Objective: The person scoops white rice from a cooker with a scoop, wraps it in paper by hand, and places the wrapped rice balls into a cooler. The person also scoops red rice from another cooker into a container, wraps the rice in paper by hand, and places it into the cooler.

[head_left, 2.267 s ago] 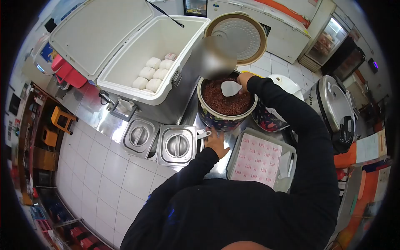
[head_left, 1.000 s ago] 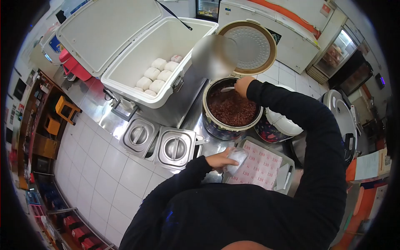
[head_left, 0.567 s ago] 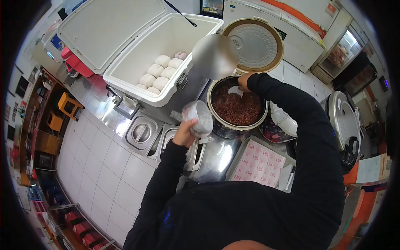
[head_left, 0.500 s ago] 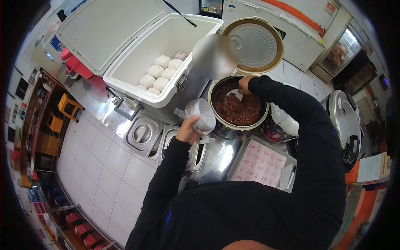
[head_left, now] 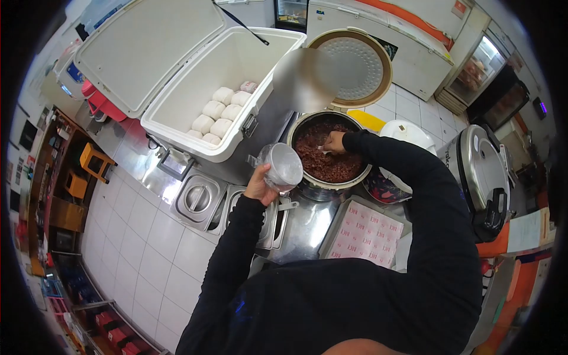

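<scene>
My left hand [head_left: 260, 186] is closed around a round, clear plastic bowl [head_left: 284, 167] with crinkled plastic film at its side. The bowl is tilted beside the front left rim of a rice cooker [head_left: 338, 184]. Inside the cooker is dark reddish-brown cooked rice [head_left: 325, 168]. My right hand [head_left: 336, 143] is down in the cooker, fingers wrapped round a white rice paddle [head_left: 323, 150]. Most of the paddle's blade is hidden in the rice. The cooker's round lid [head_left: 355, 65] stands raised behind it.
An open white cooler [head_left: 177, 112] holds several pale wrapped packets [head_left: 222, 112]. Steel pans with lids [head_left: 198, 198] line the counter. A tray with pink-printed paper [head_left: 367, 234] lies in front. Another cooker [head_left: 482, 171] stands at right. A blurred patch hides part of the background.
My right hand has moved lower and nearer into the cooker, and the paddle's blade has sunk into the rice. My left hand keeps hold of the bowl. The view has shifted slightly.
</scene>
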The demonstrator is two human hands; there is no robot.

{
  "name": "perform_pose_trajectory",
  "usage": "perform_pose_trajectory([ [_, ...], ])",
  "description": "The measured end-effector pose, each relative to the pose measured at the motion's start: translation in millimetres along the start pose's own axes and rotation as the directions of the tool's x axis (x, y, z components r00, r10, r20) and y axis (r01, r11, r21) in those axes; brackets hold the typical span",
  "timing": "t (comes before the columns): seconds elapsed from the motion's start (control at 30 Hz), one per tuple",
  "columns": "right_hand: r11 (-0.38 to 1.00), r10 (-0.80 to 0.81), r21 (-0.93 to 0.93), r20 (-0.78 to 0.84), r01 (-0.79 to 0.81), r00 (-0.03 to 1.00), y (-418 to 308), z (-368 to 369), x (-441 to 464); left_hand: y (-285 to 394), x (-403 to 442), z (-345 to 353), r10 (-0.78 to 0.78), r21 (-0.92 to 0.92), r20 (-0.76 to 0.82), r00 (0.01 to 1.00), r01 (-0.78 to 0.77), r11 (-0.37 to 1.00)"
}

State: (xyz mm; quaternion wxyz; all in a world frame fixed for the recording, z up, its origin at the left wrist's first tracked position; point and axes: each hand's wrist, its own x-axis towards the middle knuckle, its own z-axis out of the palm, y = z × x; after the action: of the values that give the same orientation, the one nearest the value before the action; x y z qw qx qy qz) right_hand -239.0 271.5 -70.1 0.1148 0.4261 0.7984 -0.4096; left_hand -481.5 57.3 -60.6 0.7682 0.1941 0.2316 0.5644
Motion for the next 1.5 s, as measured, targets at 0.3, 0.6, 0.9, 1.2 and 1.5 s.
perform_pose_trajectory([
  [0.3, 0.974, -0.084, 0.209, -0.045, 0.092, 0.995, 0, 5, -23, 1, -1, -1, 0.020, -0.005, -0.072, 0.997, -0.021, 1.000],
  [0.6, 0.967, -0.255, -0.003, -0.076, 0.256, 0.964, 15, -6, -31, 11, -4, 10, 0.077, 0.068, -0.094, 0.993, -0.071, 0.995],
  [0.9, 0.919, -0.390, -0.192, -0.304, 0.345, 0.869, 0, -31, -84, -14, 82, 57, 0.544, 0.875, 0.138, 0.828, -0.359, 0.325],
  [1.2, 0.855, -0.408, -0.514, -0.575, 0.075, 0.709, -59, -1, -151, -57, 144, 75, 0.599, 0.824, -0.069, 0.798, -0.293, 0.485],
  [1.5, 0.761, -0.463, -0.649, -0.545, -0.002, 0.699, -29, -34, -145, -18, 96, 83, 0.178, 0.147, -0.089, 0.980, -0.164, 0.975],
])
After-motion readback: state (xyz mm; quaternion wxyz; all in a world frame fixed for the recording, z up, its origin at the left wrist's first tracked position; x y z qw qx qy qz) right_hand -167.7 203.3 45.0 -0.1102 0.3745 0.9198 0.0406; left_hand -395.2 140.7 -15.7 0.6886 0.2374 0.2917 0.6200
